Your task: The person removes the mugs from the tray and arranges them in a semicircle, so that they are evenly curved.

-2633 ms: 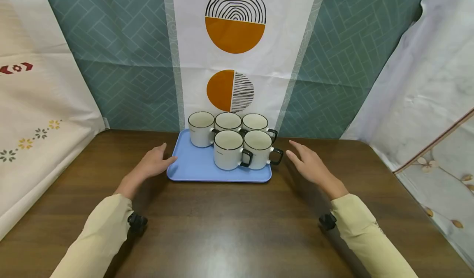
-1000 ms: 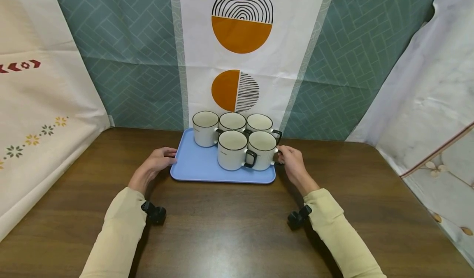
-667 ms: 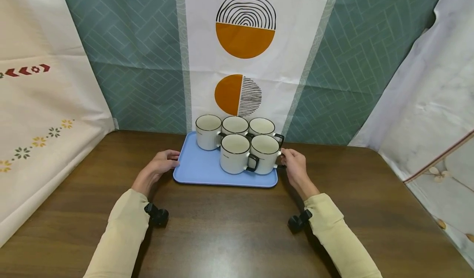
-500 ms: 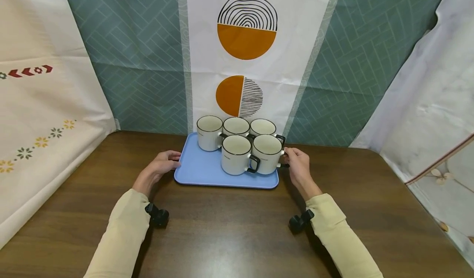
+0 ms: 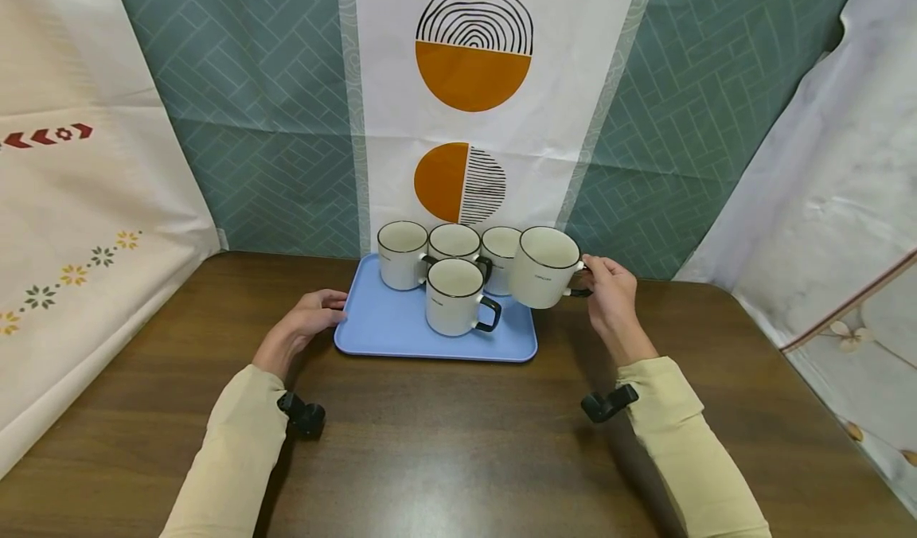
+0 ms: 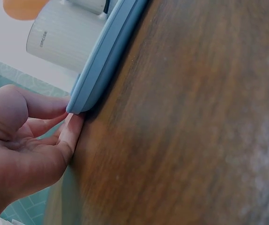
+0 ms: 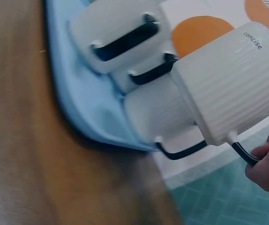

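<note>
A white mug [image 5: 546,271] with a dark rim hangs in the air over the right back of the blue tray [image 5: 387,325]. My right hand [image 5: 613,298] grips it by its black handle; the right wrist view shows the mug [image 7: 230,84] tilted, its ribbed side marked "concise". At the tray's left edge, my left hand [image 5: 308,321] pinches the rim, with fingertips [image 6: 72,129] tucked under it in the left wrist view. One matching mug [image 5: 454,303] stands at the tray's front middle. Behind it, others line up, the back right mug [image 5: 499,255] partly hidden by the lifted one.
The tray lies on a dark brown wooden table [image 5: 430,434], near its back edge. Behind that hangs a green and white cloth [image 5: 286,124] with orange half circles. A cream cloth [image 5: 107,204] borders the left side and a pale patterned cloth [image 5: 824,204] the right.
Both hands came in from the sides: the left took hold of the tray's edge, the right took a mug's handle. The front right mug has been lifted off the tray, up and rightward.
</note>
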Motion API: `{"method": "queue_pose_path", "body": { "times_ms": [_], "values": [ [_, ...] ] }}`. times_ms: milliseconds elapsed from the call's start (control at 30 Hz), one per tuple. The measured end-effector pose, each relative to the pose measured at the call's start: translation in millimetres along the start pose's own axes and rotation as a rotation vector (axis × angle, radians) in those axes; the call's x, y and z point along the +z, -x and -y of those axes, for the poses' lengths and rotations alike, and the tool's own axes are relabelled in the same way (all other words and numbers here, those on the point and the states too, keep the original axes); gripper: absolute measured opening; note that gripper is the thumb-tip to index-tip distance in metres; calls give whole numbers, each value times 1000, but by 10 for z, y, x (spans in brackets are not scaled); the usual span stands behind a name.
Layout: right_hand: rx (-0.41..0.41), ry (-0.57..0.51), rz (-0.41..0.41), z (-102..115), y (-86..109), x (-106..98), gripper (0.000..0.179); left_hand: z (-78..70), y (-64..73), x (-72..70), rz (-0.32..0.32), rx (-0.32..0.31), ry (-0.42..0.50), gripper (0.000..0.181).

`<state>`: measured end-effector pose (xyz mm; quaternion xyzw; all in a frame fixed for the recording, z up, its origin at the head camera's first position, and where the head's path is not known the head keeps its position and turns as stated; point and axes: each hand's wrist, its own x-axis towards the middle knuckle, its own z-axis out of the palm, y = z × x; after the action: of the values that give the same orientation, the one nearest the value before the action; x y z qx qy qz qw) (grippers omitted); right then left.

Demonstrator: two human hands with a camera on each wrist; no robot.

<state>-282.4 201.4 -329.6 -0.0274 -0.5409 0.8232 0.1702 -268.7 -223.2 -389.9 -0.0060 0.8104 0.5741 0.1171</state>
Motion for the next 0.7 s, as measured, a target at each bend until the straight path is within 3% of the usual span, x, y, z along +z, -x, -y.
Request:
{"method": "queue_pose_path", "body": {
  "times_ms": [400,700],
  "values": [
    [-89,-125,-149,364,-246,-88,42,15,6,-19,6,19,-15,50],
    [-58,-101,-269,296,-398,-239,41,20,7,-16,12,8,-18,50]
  ]
}}
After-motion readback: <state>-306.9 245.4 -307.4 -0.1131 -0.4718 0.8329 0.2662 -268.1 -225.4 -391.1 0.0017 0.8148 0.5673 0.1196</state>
